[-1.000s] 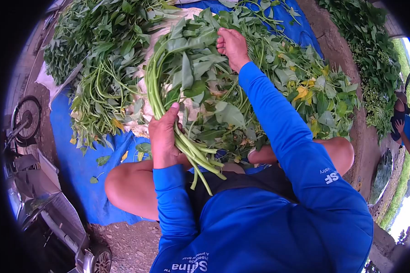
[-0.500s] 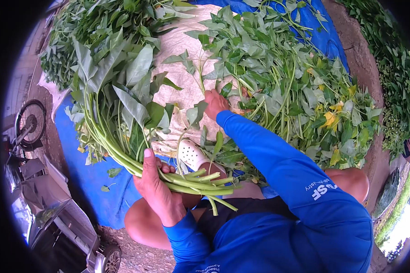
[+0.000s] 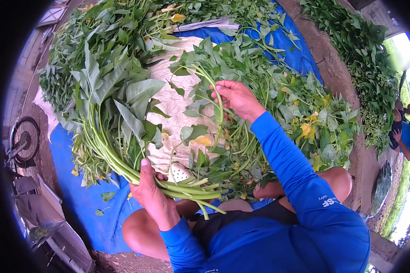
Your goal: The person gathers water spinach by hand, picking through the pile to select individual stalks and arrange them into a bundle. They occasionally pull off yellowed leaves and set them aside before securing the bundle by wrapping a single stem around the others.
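While the left hand [image 3: 151,194] grips a bundle of green stalks [image 3: 116,163] near their cut ends, the right hand [image 3: 238,99] pinches a loose stem [image 3: 207,77] over the pale cloth [image 3: 164,75]. The step seems to be picking out stems; the next move calls for easing this one clear of the leafy pile [image 3: 278,111], whose tangle could snag it. A white shoe [image 3: 179,171] sits just beside the bundle, and a blue tarp [image 3: 89,223] lies beneath.

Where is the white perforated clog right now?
In the head view, the white perforated clog shows slightly left of centre, low in the picture, peeking out just above the bundled green cut stems held in the left hand.
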### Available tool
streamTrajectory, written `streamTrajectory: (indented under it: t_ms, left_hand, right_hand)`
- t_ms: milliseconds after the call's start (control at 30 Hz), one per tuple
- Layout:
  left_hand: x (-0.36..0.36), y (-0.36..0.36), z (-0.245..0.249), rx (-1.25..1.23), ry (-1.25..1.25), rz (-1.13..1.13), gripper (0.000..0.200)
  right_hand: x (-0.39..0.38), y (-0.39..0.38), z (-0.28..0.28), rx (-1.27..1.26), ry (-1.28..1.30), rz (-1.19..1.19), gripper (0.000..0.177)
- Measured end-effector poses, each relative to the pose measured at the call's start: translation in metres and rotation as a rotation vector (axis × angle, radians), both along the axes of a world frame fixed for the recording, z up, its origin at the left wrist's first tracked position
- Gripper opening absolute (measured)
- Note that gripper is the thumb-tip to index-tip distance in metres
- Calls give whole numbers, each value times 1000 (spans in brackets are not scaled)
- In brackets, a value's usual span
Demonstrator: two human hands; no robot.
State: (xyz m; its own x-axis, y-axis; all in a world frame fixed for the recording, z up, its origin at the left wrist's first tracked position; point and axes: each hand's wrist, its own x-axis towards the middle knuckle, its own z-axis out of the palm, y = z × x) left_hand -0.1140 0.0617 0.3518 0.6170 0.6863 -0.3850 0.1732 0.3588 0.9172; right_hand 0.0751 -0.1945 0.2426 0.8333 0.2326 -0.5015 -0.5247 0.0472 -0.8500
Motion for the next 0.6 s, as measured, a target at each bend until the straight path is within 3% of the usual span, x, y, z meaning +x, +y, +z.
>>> streamTrajectory:
  t_ms: [100, 133, 267, 500, 600]
  left_hand:
    - [-13, 3, -9, 5, -72, -35, 21]
    - [-15, 5, -13, 28, -84, -52, 20]
    - [-29, -6, 0, 48, -119, -137, 19]
    - [-42, -44, -20, 92, -138, -359, 22]
    - [-36, -62, -43, 84, -175, -433, 23]
  right_hand:
    - [-39, -38, 69, 11, -213, -67, 40]
    - [-49, -46, 87, -124, -286, -84, 47]
    - [-75, -92, 100, -116, -307, -98, 49]
    - [-137, -138, 150, -253, -250, -313, 34]
    - [-164, -133, 187, -353, -396, -374, 37]
